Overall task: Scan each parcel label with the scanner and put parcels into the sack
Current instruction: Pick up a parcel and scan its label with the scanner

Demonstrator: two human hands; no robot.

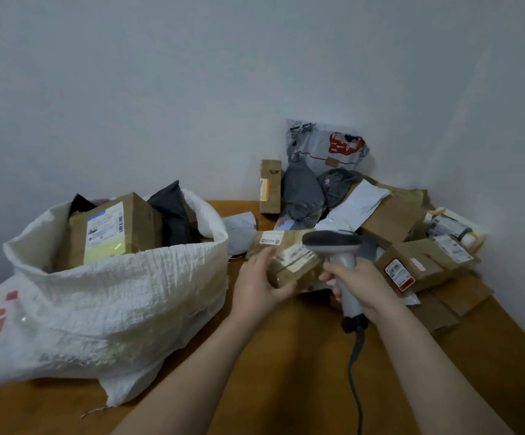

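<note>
1. Table: an orange-brown top set into a corner of the room. It carries everything below.
2. Sack: white woven, on the left of the table. Its mouth is rolled down and gapes upward, probably so parcels can be dropped in one-handed. It is already heaped to the brim.
3. Unsorted pile: cardboard boxes and grey and white mailing bags stacked in the right-hand corner, near the right hand. A grey mailer leans on the wall behind it.
4. Labelled box: stands in the sack beside a dark bag. Together they fill most of the opening, so the next parcel will probably have to rest on top or be wedged in at the near rim.
5. Held parcel: a small taped brown box, raised between sack and pile. Its white label is turned upward, apparently to face the scanner.
6. Scanner: a grey pistol-type reader. Its head hangs just over the far right end of the held parcel and points left along it, so the step in hand appears to be scanning.
7. Left hand: grips the near left end of the held parcel, fingers curled beneath and thumb lying along the top.
8. Right hand: wrapped round the scanner's handle. Whether the trigger is pressed cannot be told.
9. Cable: runs from the handle's base toward the viewer between the forearms, where it could snag a swing toward the sack.
</note>
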